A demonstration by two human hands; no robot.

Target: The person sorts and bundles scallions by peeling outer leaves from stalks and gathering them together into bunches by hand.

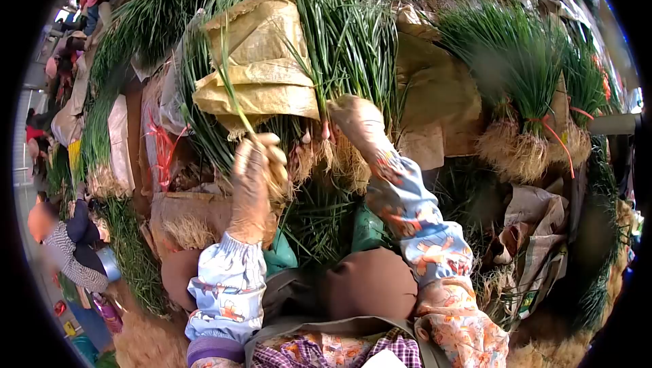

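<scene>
My left hand [255,171] is closed round the pale lower part of a few spring onions [239,106], their green leaves pointing up across a yellow woven sack [272,93]. To the right, my right hand [358,122] has its fingers curled in a pinch at a spring onion [325,127] with a pinkish bulb, at the edge of a large pile of spring onions [350,42]. The fingertips are partly hidden there. Roots hang from the pile just below this hand. The folded sack covers part of the pile between and above my hands.
Tied bunches of spring onions [526,96] with red string lie at the right. Red plastic string [163,154] hangs at the left. Cut leaves [319,215] lie between my knees. A crumpled sack [533,239] sits to the right. Another person [71,242] is seated at the far left.
</scene>
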